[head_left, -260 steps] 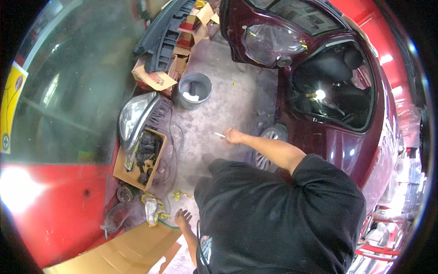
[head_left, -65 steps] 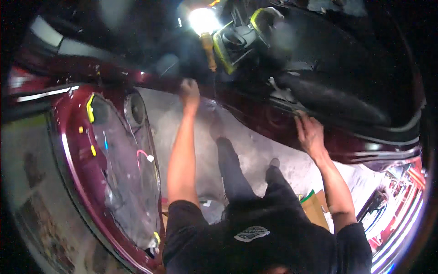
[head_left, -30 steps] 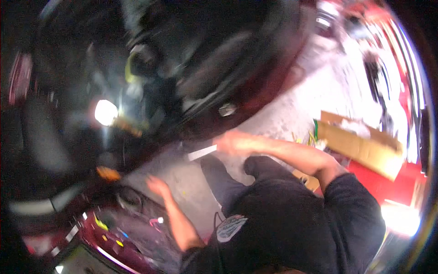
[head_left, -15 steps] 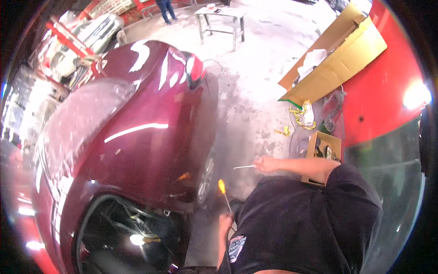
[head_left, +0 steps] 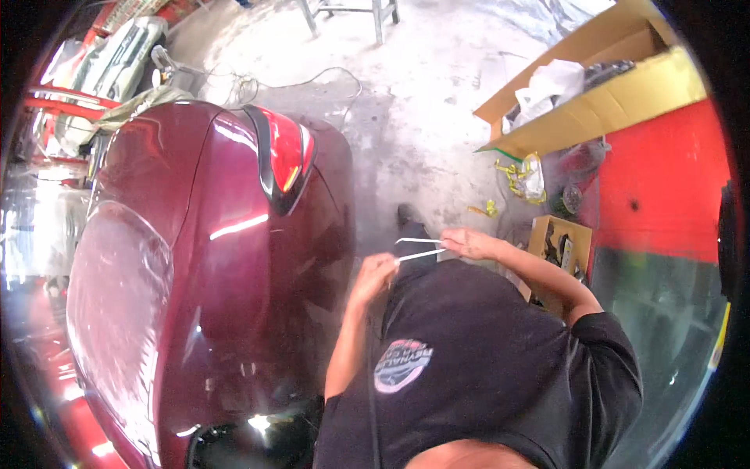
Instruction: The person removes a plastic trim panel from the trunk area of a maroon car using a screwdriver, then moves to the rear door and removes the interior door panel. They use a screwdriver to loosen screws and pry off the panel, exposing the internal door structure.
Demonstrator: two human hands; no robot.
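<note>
Both my hands are in front of my body beside the maroon car (head_left: 183, 281). My left hand (head_left: 379, 270) is closed on a thin metal rod (head_left: 416, 255), which reaches across to my right hand (head_left: 461, 241). My right hand is closed round a second thin rod (head_left: 418, 239) with a bent tip pointing left. The two rods lie nearly parallel. Any handles on them are hidden or too small to tell.
The car's red tail lamp (head_left: 289, 160) is ahead on the left. At right are a long cardboard box (head_left: 594, 109), yellow-and-white crumpled material (head_left: 531, 180), a parts box (head_left: 551, 223) and a red panel (head_left: 664, 172). A cable and metal table (head_left: 379, 27) stand beyond.
My view has swung from the open door to the car's rear. Since half a second ago my left hand rose beside my right, and the yellow screwdriver handle it had near it left sight.
</note>
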